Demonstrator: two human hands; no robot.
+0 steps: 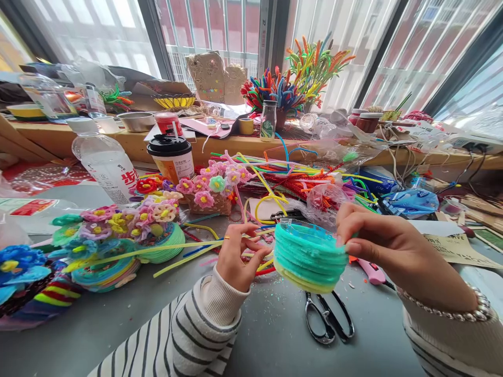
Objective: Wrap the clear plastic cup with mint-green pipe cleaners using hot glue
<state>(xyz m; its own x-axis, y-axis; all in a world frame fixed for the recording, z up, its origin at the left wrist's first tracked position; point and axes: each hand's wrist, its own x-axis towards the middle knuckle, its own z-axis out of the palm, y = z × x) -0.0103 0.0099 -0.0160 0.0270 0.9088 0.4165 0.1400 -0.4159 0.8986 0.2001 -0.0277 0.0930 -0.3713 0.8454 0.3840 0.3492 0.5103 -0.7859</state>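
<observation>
A small round basket [310, 259], wound with rows of teal pipe cleaner over pale yellow ones at the bottom, hangs tilted above the table. My right hand [365, 238] pinches its rim from the right between thumb and fingers. To the left of the basket is my left hand [239, 256], with a ring on one finger; its fingers are bent but apart, and I see nothing gripped in them. Long yellow pipe cleaners [184, 252] run past the left hand. Black-handled scissors [329, 319] lie on the table below the basket.
Fuzzy flower baskets [104, 256] stand at left, near a water bottle [104, 162] and a lidded paper cup [171, 157]. Loose pipe cleaners [291, 183] are heaped behind my hands. A pink-handled tool [371, 272] lies under my right hand. A cluttered wooden ledge [220, 149] runs along the windows.
</observation>
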